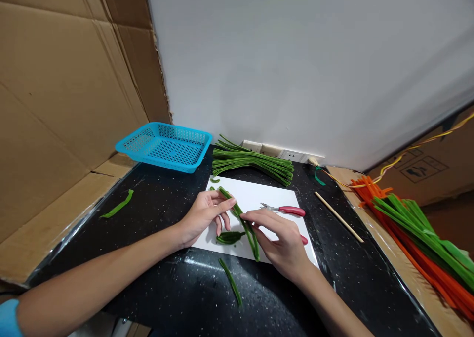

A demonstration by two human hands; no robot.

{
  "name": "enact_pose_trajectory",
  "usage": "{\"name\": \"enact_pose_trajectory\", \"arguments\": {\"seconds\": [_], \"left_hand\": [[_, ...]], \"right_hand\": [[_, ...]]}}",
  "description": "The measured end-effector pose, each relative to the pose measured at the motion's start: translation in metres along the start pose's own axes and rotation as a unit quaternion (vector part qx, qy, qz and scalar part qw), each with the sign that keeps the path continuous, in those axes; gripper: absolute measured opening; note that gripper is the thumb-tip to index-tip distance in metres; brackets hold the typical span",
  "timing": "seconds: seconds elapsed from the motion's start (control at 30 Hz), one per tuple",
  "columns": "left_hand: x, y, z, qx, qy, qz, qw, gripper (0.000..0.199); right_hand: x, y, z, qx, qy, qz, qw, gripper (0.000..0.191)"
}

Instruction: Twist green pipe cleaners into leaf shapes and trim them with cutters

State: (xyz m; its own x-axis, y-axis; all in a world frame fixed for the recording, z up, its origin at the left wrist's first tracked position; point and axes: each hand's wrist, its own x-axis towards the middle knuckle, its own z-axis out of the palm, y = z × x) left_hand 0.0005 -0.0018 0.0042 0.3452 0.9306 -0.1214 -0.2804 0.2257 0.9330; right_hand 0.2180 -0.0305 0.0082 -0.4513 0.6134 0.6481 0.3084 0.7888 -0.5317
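My left hand (207, 213) pinches the upper part of some green fuzzy stems (254, 243) between thumb and finger. Lower down, the fingertips of my right hand (279, 235) grip the same stems, which slant over a white sheet (255, 186). Beneath my left fingers a green leaf-like piece (230, 237) lies on the sheet. Red-handled pliers (292, 210) rest behind my right hand, and a second red handle (304, 239) is partly hidden by it. One short green stem (231, 281) lies on the black tabletop near the front.
A blue basket (170, 149) stands at the back left, beside cardboard (66, 70). Green stems (252, 163) are bundled before a power strip (272, 150). A wooden stick (338, 217) and orange stems (418, 263) lie right; a green strip (117, 204) lies left.
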Motion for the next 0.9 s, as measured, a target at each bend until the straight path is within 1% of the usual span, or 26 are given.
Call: {"name": "enact_pose_trajectory", "arguments": {"seconds": [0.07, 0.2, 0.27, 0.4, 0.53, 0.7, 0.9], "left_hand": [[-0.0008, 0.0000, 0.0003, 0.003, -0.003, 0.004, 1.000, 0.044], [-0.0017, -0.0023, -0.0006, 0.024, -0.040, 0.008, 0.999, 0.041], [-0.0014, -0.0039, -0.0012, 0.033, -0.054, 0.008, 0.998, 0.039], [0.0003, -0.0052, -0.0009, 0.041, -0.063, 0.009, 0.997, 0.041], [0.0017, -0.0046, 0.0009, 0.057, -0.062, 0.010, 0.996, 0.045], [0.0022, -0.0049, 0.0011, 0.078, -0.048, 0.002, 0.996, 0.049], [-0.0001, -0.0043, 0.0020, 0.109, -0.036, 0.008, 0.993, 0.051]], "right_hand": [[-0.0015, 0.0021, 0.0007, -0.041, -0.014, -0.023, 0.999, 0.040], [-0.0036, 0.0052, 0.0035, -0.115, -0.024, -0.072, 0.990, 0.038], [-0.0031, 0.0051, 0.0043, -0.126, -0.018, -0.086, 0.988, 0.036], [-0.0006, 0.0034, 0.0026, -0.133, -0.022, -0.100, 0.986, 0.034], [-0.0005, 0.0028, 0.0007, -0.131, -0.039, -0.095, 0.986, 0.030], [-0.0029, 0.0031, 0.0012, -0.096, -0.064, -0.086, 0.990, 0.027], [-0.0032, 0.0034, -0.0002, -0.059, -0.104, -0.050, 0.992, 0.024]]}}
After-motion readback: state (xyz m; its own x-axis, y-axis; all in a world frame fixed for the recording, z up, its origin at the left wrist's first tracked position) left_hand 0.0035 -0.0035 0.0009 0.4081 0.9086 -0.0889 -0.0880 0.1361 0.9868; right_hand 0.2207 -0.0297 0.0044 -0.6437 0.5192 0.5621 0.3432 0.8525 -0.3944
